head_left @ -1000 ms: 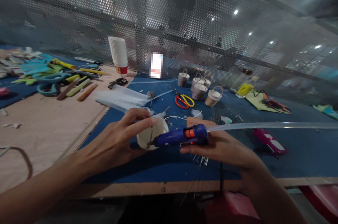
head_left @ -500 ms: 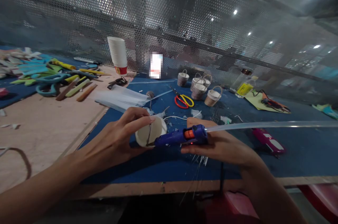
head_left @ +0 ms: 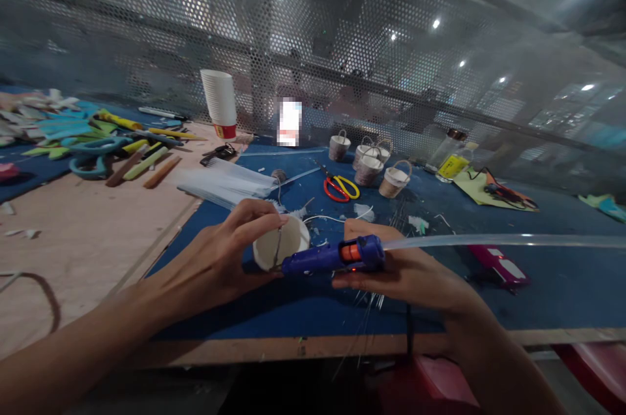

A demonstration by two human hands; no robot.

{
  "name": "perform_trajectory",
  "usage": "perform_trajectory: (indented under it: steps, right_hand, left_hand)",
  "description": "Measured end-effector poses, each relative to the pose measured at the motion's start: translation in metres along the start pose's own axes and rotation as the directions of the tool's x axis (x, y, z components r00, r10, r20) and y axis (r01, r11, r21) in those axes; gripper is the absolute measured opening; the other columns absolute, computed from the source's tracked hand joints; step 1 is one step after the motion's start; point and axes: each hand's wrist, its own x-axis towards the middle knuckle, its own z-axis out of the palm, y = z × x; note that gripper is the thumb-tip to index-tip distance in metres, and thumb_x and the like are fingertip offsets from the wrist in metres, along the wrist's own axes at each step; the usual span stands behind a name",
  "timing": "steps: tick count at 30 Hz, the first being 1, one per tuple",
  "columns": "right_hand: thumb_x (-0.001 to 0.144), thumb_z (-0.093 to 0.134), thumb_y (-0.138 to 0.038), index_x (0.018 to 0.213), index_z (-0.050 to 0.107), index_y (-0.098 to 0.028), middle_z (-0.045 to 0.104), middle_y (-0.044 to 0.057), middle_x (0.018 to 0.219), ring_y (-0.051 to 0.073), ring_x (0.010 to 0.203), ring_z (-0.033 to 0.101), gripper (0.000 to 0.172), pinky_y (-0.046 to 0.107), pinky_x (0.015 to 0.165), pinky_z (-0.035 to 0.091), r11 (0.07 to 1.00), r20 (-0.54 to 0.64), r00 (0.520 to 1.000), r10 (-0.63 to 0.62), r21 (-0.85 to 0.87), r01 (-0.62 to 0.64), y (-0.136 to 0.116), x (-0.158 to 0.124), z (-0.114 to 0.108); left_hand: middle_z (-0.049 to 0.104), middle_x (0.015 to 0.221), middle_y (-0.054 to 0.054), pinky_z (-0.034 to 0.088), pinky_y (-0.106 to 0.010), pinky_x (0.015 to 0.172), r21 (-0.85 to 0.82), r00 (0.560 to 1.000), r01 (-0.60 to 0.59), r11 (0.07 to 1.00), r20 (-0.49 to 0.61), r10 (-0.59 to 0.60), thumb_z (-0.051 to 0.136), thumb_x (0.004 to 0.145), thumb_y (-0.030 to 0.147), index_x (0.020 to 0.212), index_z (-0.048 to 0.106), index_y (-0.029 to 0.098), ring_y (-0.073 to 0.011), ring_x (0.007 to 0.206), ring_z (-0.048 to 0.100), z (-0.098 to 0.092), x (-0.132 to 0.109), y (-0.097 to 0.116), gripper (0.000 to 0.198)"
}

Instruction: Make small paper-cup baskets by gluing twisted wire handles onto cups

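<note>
My left hand (head_left: 232,245) is closed round the left side of a paper cup (head_left: 293,239), its mouth tipped toward me. A thin brown cord (head_left: 278,246) spans the cup's opening, with my fingertips at its far end. My right hand (head_left: 396,265) grips a blue glue gun (head_left: 317,260) with an orange part in its body. The gun's nozzle meets the cup's near rim by the cord's lower end. A long clear glue stick (head_left: 469,241) runs out of the gun's back to the right.
Several small baskets with handles (head_left: 369,169) stand at the back, beside red-and-yellow scissors (head_left: 341,188). Left are stacked paper cups (head_left: 219,98), clear glue sticks (head_left: 225,183), teal scissors (head_left: 92,157) and clay-coloured sticks (head_left: 161,172). A magenta device (head_left: 501,266) and a yellow-labelled bottle (head_left: 454,164) lie right.
The glue gun's nozzle has shifted slightly left and down along the cup's near rim. The glue stick's free end has dipped a little. My left hand keeps its hold on the cup.
</note>
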Motion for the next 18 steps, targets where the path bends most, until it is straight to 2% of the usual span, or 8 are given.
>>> perform_trajectory:
  steps: [6, 11, 18]
  right_hand:
    - [0.084, 0.067, -0.048, 0.093, 0.066, -0.021, 0.065, 0.000, 0.088, 0.017, 0.082, 0.060, 0.028, 0.024, 0.070, 0.050, 0.999, -0.011, 0.999, -0.040, -0.011, 0.040, 0.0029, 0.0001, 0.0001]
    - [0.083, 0.069, -0.048, 0.088, 0.063, -0.019, 0.060, 0.000, 0.091, 0.014, 0.078, 0.055, 0.030, 0.023, 0.070, 0.047, 0.999, -0.049, 0.998, -0.030, -0.038, 0.028, 0.0079, 0.0011, -0.0007]
    - [0.085, 0.067, -0.048, 0.097, 0.064, -0.020, 0.058, -0.001, 0.090, 0.012, 0.076, 0.052, 0.030, 0.023, 0.070, 0.045, 1.000, 0.021, 1.000, -0.013, 0.026, 0.012, 0.0007, 0.0074, 0.0032]
  left_hand:
    - [0.047, 0.128, -0.013, 0.061, -0.045, 0.078, -0.034, 1.000, -0.005, 0.999, 0.005, 0.006, 0.073, 0.080, 0.029, 0.136, 0.033, 0.028, -0.0300, 0.110, 0.061, -0.0005, 0.0003, -0.0005, 0.070]
    - [0.045, 0.129, -0.012, 0.060, -0.046, 0.083, -0.052, 0.999, 0.045, 0.998, 0.011, -0.045, 0.069, 0.084, 0.020, 0.135, 0.033, 0.026, -0.0276, 0.111, 0.060, -0.0027, 0.0010, 0.0045, 0.063]
    - [0.047, 0.128, -0.011, 0.060, -0.048, 0.084, -0.074, 1.000, 0.000, 0.997, -0.022, -0.002, 0.070, 0.082, 0.020, 0.134, 0.034, 0.026, -0.0279, 0.110, 0.060, 0.0005, 0.0010, 0.0053, 0.063]
